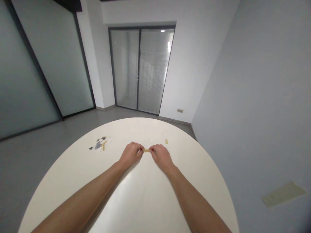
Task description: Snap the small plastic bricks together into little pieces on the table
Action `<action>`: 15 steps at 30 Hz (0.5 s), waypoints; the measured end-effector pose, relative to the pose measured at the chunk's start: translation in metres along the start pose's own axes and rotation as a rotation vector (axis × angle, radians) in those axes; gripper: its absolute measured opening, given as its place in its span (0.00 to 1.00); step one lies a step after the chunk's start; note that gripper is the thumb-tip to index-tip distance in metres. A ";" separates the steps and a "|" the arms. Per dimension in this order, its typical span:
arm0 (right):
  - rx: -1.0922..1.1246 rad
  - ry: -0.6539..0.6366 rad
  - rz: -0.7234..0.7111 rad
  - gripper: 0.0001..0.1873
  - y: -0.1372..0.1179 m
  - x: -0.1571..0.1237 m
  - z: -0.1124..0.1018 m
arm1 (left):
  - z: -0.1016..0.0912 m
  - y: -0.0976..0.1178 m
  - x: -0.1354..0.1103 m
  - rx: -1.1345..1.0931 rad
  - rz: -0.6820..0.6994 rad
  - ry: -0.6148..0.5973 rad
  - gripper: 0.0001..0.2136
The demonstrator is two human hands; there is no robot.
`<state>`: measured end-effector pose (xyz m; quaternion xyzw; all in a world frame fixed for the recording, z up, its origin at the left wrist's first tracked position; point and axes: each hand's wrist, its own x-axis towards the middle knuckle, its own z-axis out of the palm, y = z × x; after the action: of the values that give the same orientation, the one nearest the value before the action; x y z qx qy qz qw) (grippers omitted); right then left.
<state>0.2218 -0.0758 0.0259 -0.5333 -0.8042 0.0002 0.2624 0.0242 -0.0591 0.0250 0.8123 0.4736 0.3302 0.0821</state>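
**Narrow tan brick (146,150) pinched end to end**

Left hand (131,154) and right hand (161,158) close together over a round white table (145,197), fingertips (141,149) of each clamped on one end of the brick, near the table's far edge. Farther left, a scattered cluster of small grey, tan and dark bricks (99,144). Beyond the right hand, one loose tan piece (166,141).
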 end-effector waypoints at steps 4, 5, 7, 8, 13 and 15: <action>0.001 -0.005 0.005 0.09 0.000 0.000 0.001 | -0.002 0.001 0.000 0.001 -0.002 -0.010 0.10; 0.001 -0.004 0.007 0.09 0.000 0.000 0.001 | -0.002 0.001 0.000 -0.001 0.001 -0.012 0.10; 0.002 -0.001 0.010 0.09 0.000 0.000 0.001 | -0.001 -0.001 0.000 -0.010 0.007 -0.009 0.10; 0.003 0.003 0.011 0.09 0.000 0.000 0.001 | -0.001 -0.002 0.000 -0.015 0.009 -0.005 0.10; 0.004 -0.003 0.009 0.09 -0.002 0.000 0.000 | 0.001 -0.006 0.000 0.000 0.034 0.000 0.09; 0.002 -0.007 0.012 0.09 -0.002 -0.001 -0.001 | 0.001 -0.007 0.000 0.011 0.045 -0.001 0.09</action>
<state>0.2207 -0.0774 0.0270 -0.5379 -0.8018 0.0046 0.2601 0.0201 -0.0549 0.0208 0.8233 0.4571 0.3292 0.0705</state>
